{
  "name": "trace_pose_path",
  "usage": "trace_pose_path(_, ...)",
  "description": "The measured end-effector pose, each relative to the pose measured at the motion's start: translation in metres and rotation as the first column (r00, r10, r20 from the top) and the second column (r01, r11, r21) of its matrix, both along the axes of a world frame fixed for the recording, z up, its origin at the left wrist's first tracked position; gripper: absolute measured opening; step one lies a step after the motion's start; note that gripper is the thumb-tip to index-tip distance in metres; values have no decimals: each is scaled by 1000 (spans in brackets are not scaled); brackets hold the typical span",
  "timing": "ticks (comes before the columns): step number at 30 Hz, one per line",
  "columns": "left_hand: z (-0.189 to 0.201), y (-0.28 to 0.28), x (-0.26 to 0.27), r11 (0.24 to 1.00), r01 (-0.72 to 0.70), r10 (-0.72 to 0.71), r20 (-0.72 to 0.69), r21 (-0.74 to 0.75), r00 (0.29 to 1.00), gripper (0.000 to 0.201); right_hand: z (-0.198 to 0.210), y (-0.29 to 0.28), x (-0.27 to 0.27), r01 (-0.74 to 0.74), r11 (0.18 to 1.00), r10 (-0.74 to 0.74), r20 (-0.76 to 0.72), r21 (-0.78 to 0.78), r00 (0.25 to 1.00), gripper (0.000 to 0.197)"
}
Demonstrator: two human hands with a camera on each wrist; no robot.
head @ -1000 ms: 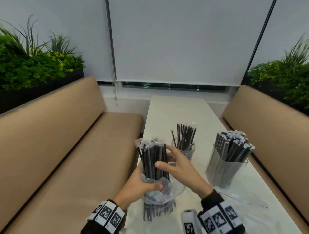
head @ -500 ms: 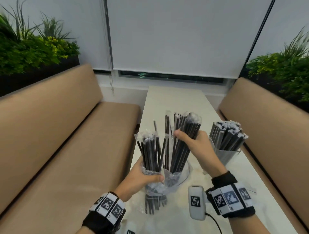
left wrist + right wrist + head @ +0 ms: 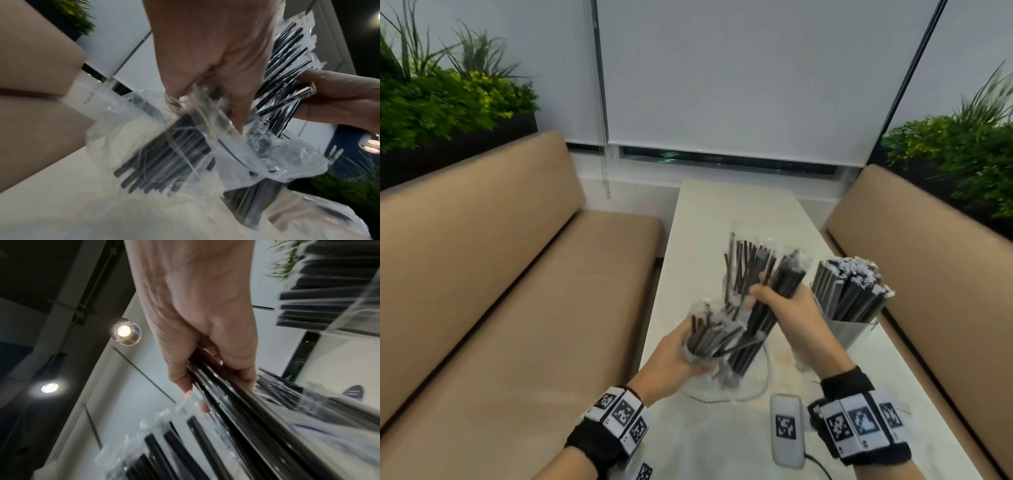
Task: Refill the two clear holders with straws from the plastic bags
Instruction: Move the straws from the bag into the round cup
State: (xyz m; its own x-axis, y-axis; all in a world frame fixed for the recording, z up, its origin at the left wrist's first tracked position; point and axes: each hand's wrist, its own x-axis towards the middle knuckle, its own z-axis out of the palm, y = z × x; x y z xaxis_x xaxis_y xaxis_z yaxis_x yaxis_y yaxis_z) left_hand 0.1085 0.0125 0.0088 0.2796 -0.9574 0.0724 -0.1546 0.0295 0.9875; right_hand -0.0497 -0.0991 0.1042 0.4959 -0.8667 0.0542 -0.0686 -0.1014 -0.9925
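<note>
Our left hand (image 3: pixel 671 356) clamps the plastic bag (image 3: pixel 246 155) low in the frame, steadying it. Our right hand (image 3: pixel 791 315) wraps its fingers (image 3: pixel 236 363) around a bundle of wrapped black straws (image 3: pixel 774 301), angled clear toward the round clear holder (image 3: pixel 732 284) behind.

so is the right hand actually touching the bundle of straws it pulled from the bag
Touching. The right wrist view shows the right hand with its fingers curled round the bundle of straws; the head view shows the same grip, above the plastic bag.

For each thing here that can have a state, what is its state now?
left hand: grips the plastic bag, open, straws inside.
right hand: grips a straw bundle, partly out of the bag.
square holder: packed full.
round holder: partly filled.
</note>
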Motion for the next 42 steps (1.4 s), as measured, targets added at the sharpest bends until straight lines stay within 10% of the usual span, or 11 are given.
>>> trace_pose_path(5,-13,-3,-10,997,73,-75,155,18,985,62,-34,-3,-14,38,986,-42,25,161,999,7)
trace_pose_path(10,-10,-6,-10,999,27,-27,19,24,999,62,-37,-10,-24,40,972,-68,115,232,991,12)
trace_pose_path(15,-7,-12,-15,997,78,-79,29,25,996,56,-40,-18,-12,-26,950,4,71,312,997,42)
trace_pose_path(27,-7,-4,-12,994,80,-64,187,-80,980,31,-52,-19,-5,164,898,-229,114,408,967,11)
trace_pose_path(32,-6,-2,-13,1000,22,-22,-1,-18,1000,37,-52,-14,-7,171,942,-184,18,289,983,6)
trace_pose_path(42,-16,-2,10,992,-98,114,-222,82,968,39,95,-31,-14,149,986,-117,326,-73,938,5)
